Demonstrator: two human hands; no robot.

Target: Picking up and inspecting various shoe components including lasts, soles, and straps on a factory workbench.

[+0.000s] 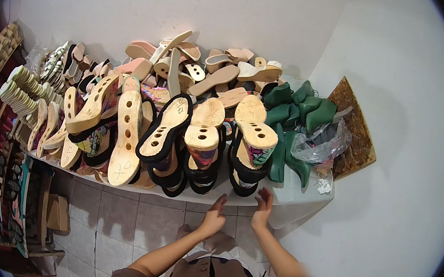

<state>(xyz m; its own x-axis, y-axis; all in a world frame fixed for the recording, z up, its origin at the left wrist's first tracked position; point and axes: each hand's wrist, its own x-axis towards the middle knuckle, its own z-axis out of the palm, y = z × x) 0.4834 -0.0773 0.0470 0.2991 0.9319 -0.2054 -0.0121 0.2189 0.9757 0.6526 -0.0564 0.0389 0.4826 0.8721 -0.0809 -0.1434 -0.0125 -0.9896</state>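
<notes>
My left hand (214,220) and my right hand (262,210) are held apart at the front edge of a white-covered table (314,198). Both have their fingers stretched out, and neither holds anything. Just beyond them stands a stack of wedge shoe soles (257,133) with pale tops, dark holes and colourful patterned sides. To its left is a second stack of wedge soles (201,137), then a black-rimmed sole (164,128) on more black-edged pieces. Further left a long pale sole (125,144) leans upright.
Green shoe lasts (310,109) lie at the table's right, beside a clear plastic bag (323,147), a brown board (356,135) and crumpled white paper (324,185). Loose soles (215,80) pile against the wall. Shelves (25,201) and a cardboard box (58,212) stand at left.
</notes>
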